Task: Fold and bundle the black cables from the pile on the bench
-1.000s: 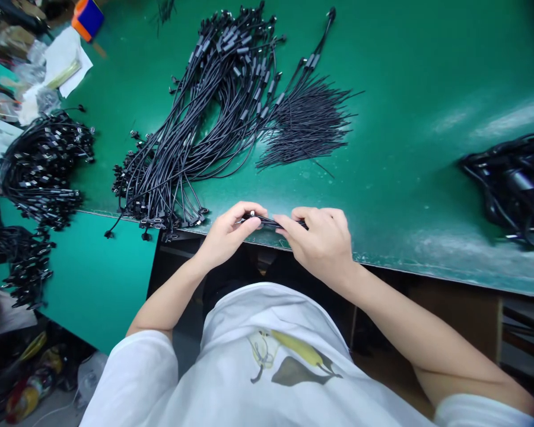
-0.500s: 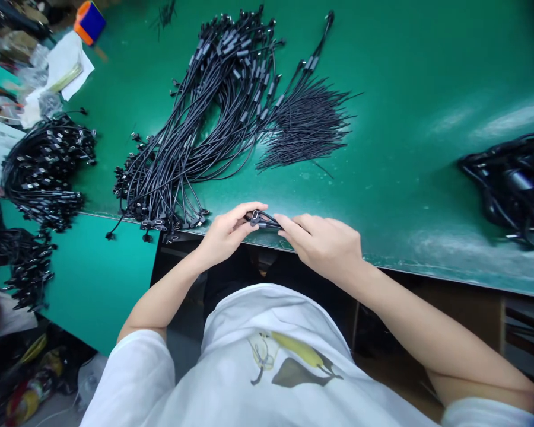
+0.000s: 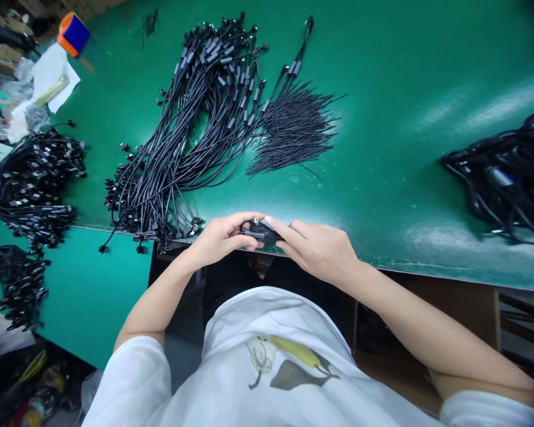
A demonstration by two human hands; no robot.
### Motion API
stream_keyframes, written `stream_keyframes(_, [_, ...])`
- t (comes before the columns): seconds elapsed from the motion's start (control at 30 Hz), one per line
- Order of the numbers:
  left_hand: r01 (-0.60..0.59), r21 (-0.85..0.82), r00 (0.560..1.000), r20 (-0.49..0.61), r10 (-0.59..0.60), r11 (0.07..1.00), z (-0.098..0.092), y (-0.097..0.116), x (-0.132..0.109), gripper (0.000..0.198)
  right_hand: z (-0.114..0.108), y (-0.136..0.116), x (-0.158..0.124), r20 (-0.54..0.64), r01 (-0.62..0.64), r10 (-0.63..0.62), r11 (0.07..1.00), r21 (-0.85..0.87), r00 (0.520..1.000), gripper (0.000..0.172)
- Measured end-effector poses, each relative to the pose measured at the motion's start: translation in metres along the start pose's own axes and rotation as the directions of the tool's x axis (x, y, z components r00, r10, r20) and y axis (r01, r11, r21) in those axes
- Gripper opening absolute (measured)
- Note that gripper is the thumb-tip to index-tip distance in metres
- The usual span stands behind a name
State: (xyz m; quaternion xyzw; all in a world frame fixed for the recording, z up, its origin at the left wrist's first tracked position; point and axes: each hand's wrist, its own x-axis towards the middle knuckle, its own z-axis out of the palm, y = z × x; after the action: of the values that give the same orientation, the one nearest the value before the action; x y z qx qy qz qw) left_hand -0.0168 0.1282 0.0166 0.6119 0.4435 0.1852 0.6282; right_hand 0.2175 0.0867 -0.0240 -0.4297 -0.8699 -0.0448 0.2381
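At the table's front edge, my left hand (image 3: 221, 240) and my right hand (image 3: 317, 248) are both closed around a black cable (image 3: 254, 235), bunched up short. Its metal-tipped connector and a grey cylinder show between the fingers of my left hand. My right fingertips grip the other end of the bunch, which they partly hide. Beyond my hands lies a large pile of black cables (image 3: 160, 157) with connectors and grey cylinders. Beside it rests a heap of thin black ties (image 3: 293, 130).
A green table (image 3: 382, 178) spreads before me. Bundled black cables (image 3: 507, 172) lie at the right, and another cable pile (image 3: 35, 184) at the left. Papers (image 3: 48, 77) and an orange and blue object (image 3: 73, 34) are at the back left. Part of another person's arm shows at the left edge.
Within my grip the cable has turned, so the grey cylinder now shows more. My right index finger has come closer to my left fingertips. The whole view has shifted slightly.
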Motion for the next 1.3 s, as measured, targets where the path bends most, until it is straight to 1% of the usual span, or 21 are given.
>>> stream_keyframes(0.1, [0.009,-0.047,0.998,-0.063,-0.012,0.999,0.005,-0.003,0.006,0.05,0.002,0.001,0.005,-0.026,-0.023,0.025,0.998,0.05,0.999,0.03])
stream_keyframes(0.17, [-0.019,-0.064,0.991,-0.131,0.011,0.998,0.01,-0.004,0.01,0.051,0.003,0.002,0.008,-0.061,-0.073,0.08,0.992,0.105,0.995,0.028])
stream_keyframes(0.27, [-0.051,-0.105,0.979,-0.203,0.029,0.993,0.016,-0.001,0.014,0.049,0.001,0.002,0.011,-0.145,-0.152,0.188,0.962,0.227,0.971,0.025])
stream_keyframes(0.3, [-0.057,-0.11,0.976,-0.214,0.032,0.992,0.017,0.001,0.015,0.045,0.0,0.002,0.013,-0.156,-0.176,0.229,0.939,0.295,0.961,0.024])
stream_keyframes(0.37, [-0.061,-0.107,0.977,-0.21,0.038,0.992,0.018,0.004,0.016,0.04,-0.002,0.001,0.015,-0.134,-0.216,0.304,0.868,0.446,0.943,0.021])
stream_keyframes(0.43, [-0.056,-0.121,0.982,-0.185,0.033,0.991,0.017,0.006,0.015,0.042,-0.003,-0.001,0.016,-0.085,-0.242,0.343,0.798,0.552,0.936,0.021])
stream_keyframes(0.47, [-0.046,-0.147,0.986,-0.164,0.022,0.988,0.016,0.007,0.014,0.044,-0.003,-0.002,0.016,-0.072,-0.246,0.346,0.784,0.569,0.936,0.023])
stream_keyframes(0.5, [-0.031,-0.184,0.99,-0.143,0.004,0.982,0.015,0.006,0.014,0.046,-0.003,-0.003,0.016,-0.068,-0.247,0.339,0.794,0.556,0.938,0.024])
stream_keyframes(0.57, [0.018,-0.267,0.994,-0.096,-0.045,0.964,0.012,0.004,0.012,0.048,-0.003,-0.005,0.015,-0.087,-0.231,0.299,0.863,0.449,0.95,0.027])
stream_keyframes(0.63, [0.056,-0.331,0.996,-0.05,-0.077,0.942,0.011,0.002,0.011,0.056,-0.002,-0.007,0.014,-0.116,-0.196,0.233,0.944,0.267,0.965,0.031])
stream_keyframes(0.67, [0.059,-0.347,0.996,-0.038,-0.077,0.936,0.011,0.002,0.011,0.061,-0.001,-0.007,0.014,-0.122,-0.175,0.198,0.969,0.175,0.973,0.033])
stream_keyframes(0.73, [0.047,-0.343,0.996,-0.05,-0.068,0.938,0.013,0.003,0.011,0.066,0.001,-0.006,0.013,-0.13,-0.114,0.117,0.993,0.03,0.985,0.036])
stream_keyframes(0.8, [0.048,-0.314,0.993,-0.09,-0.08,0.948,0.016,0.006,0.012,0.061,0.003,-0.004,0.012,-0.124,-0.053,0.046,0.997,-0.057,0.991,0.036])
stream_keyframes(0.87, [0.066,-0.291,0.986,-0.126,-0.106,0.954,0.018,0.007,0.013,0.052,0.005,-0.002,0.012,-0.101,-0.038,0.033,0.998,-0.053,0.994,0.036])
stream_keyframes(0.93, [0.058,-0.281,0.987,-0.126,-0.096,0.958,0.019,0.008,0.015,0.047,0.005,0.001,0.011,-0.015,-0.1,0.102,0.99,0.098,0.995,0.037])
stream_keyframes(1.0, [0.026,-0.262,0.992,-0.113,-0.057,0.965,0.017,0.006,0.016,0.046,0.005,0.004,0.011,0.105,-0.195,0.171,0.938,0.288,0.98,0.043])
stream_keyframes(1.07, [0.005,-0.207,0.995,-0.099,-0.026,0.978,0.014,0.003,0.017,0.043,0.005,0.007,0.01,0.185,-0.238,0.176,0.882,0.407,0.967,0.045])
stream_keyframes(1.1, [-0.002,-0.15,0.994,-0.106,-0.014,0.989,0.012,0.001,0.017,0.04,0.005,0.008,0.009,0.191,-0.234,0.165,0.872,0.43,0.968,0.041])
stream_keyframes(1.17, [-0.03,0.03,0.988,-0.153,0.034,0.999,0.008,-0.002,0.018,0.034,0.004,0.01,0.008,0.162,-0.203,0.146,0.877,0.435,0.976,0.031])
stream_keyframes(1.23, [-0.065,0.226,0.975,-0.195,0.11,0.972,0.005,-0.006,0.019,0.03,0.004,0.011,0.008,0.118,-0.19,0.154,0.893,0.408,0.981,0.027])
stream_keyframes(1.3, [-0.104,0.385,0.958,-0.209,0.196,0.917,0.003,-0.009,0.021,0.033,0.003,0.012,0.008,0.092,-0.187,0.163,0.9,0.393,0.982,0.026])
